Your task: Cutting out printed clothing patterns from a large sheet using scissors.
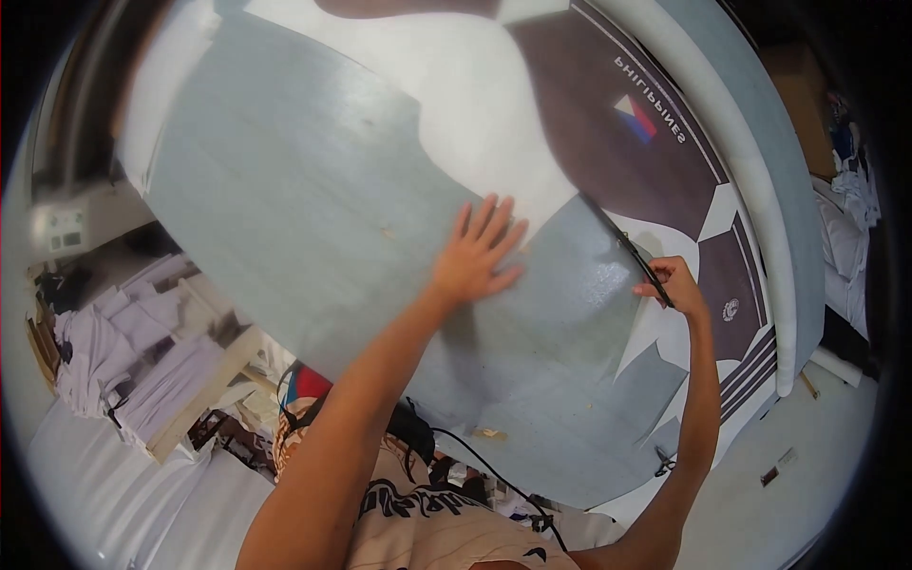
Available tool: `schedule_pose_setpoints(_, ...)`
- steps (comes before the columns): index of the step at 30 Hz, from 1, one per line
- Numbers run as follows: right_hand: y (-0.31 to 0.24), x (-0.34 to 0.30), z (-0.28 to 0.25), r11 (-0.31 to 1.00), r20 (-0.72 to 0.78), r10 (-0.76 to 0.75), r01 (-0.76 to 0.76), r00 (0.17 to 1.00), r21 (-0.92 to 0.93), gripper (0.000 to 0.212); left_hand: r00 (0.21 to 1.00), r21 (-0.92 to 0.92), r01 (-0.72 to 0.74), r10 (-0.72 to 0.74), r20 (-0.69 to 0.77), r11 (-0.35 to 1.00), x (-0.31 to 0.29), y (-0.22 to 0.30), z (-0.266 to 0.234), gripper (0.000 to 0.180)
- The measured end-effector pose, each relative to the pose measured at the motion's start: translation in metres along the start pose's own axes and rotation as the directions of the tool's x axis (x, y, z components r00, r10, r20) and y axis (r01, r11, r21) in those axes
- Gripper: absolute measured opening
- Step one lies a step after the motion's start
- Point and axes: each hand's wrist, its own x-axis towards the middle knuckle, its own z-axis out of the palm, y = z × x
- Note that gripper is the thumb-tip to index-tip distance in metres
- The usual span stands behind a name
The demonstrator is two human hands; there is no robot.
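A large sheet of white fabric or paper printed with dark maroon panels lies across the grey-blue table. One panel carries a small flag print and lettering. My left hand is flat with fingers spread, on the table at the edge of the white part; it holds nothing. My right hand is closed round one end of a long, thin black stick-like tool. Its far tip lies where the white and maroon areas meet. Exactly what kind of tool it is, I cannot make out.
A thick white roll runs along the table's far right side. Small dark scissors or snips lie near my right forearm. Stacked white cloth sits at the left. A black cable hangs by the table's near edge.
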Motion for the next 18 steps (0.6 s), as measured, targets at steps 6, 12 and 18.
schedule_pose_setpoints(6,0.002,0.003,0.002,0.999,0.026,0.012,-0.013,1.0,0.042,0.034,1.0,0.002,-0.001,0.001,-0.001,1.0,0.0,-0.001,0.001,0.069)
schedule_pose_setpoints(12,-0.002,0.008,0.023,0.99,0.02,-0.037,0.034,0.999,0.139,0.031,1.0,0.003,-0.008,0.008,-0.012,1.0,-0.001,-0.002,0.0,0.069)
schedule_pose_setpoints(18,-0.015,0.017,0.049,0.985,-0.022,-0.056,0.058,0.998,0.164,0.032,1.0,0.016,-0.009,0.01,-0.011,1.0,-0.001,-0.002,0.0,0.069)
